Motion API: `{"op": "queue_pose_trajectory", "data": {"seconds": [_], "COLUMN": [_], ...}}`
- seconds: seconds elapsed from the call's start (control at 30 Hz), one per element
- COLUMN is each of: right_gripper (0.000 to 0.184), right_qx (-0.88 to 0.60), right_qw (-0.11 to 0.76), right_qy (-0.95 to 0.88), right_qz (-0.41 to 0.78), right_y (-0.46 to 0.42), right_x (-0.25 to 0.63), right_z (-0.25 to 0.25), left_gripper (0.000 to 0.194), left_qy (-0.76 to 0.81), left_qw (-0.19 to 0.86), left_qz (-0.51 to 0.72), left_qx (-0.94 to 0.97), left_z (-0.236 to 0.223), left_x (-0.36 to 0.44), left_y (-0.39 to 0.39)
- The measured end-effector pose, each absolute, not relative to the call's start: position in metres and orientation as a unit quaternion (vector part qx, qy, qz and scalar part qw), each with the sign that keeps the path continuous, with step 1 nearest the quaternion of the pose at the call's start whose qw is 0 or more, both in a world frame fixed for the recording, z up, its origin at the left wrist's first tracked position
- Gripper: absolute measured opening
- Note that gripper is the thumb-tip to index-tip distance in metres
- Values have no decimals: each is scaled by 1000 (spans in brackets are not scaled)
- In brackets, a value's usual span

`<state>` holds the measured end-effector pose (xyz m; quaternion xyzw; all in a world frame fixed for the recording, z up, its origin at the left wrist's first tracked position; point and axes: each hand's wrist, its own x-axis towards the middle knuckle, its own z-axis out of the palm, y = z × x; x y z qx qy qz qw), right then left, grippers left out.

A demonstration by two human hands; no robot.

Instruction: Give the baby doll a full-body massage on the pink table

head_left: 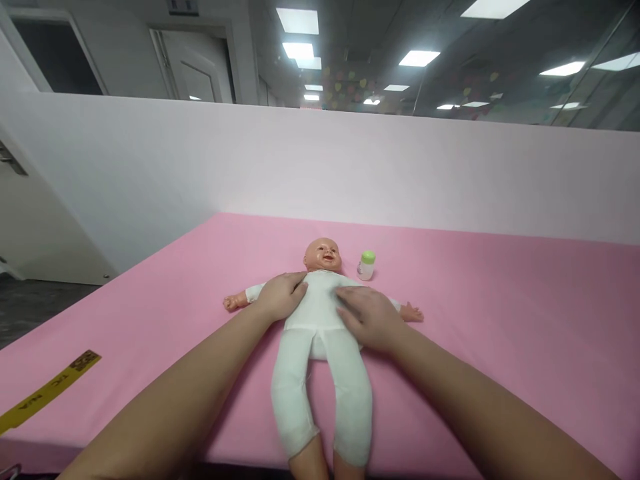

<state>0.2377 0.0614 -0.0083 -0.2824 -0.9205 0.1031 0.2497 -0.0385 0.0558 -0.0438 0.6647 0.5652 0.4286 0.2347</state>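
Note:
A baby doll (320, 303) with a white cloth body lies face up on a pink-covered table, arms spread, bare feet toward me. My left hand (284, 295) rests at its shoulder and upper chest on the left side, fingers laid along the cloth. Over the other side of the chest is my right hand (373, 317), its fingers stretched out and slightly blurred; whether the fingertips press on the cloth I cannot tell. Neither hand grips anything. To the right of the doll's head stands a small bottle (367, 265) with a green cap.
The pink table cover (500, 320) reaches back to a low white wall (350, 167), with glass above it. A yellow tape strip (50, 392) with dark print lies at the table's left. Further left is a white door (40, 220).

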Motion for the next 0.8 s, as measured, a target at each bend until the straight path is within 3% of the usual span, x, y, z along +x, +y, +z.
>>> {"op": "queue_pose_trajectory", "data": {"seconds": [0.13, 0.23, 0.4, 0.6, 0.8], "right_gripper": [44, 44, 52, 69, 68], "right_qx": [-35, 12, -71, -232, -334], "right_qw": [239, 236, 220, 150, 164], "right_qy": [-933, -919, -940, -947, -912], "right_qz": [266, 316, 250, 164, 171], "right_y": [18, 9, 42, 95, 116], "right_x": [225, 220, 220, 218, 228], "right_z": [1, 1, -11, -24, -32], "left_gripper": [34, 35, 36, 51, 54], "left_qy": [554, 554, 559, 610, 615], "left_qw": [248, 252, 230, 58, 25], "left_qz": [445, 448, 446, 239, 208], "left_qx": [658, 655, 660, 754, 760], "left_z": [-47, -51, -53, -45, -44], "left_x": [-39, -39, -37, -32, -32], "left_y": [58, 60, 61, 56, 54]}}
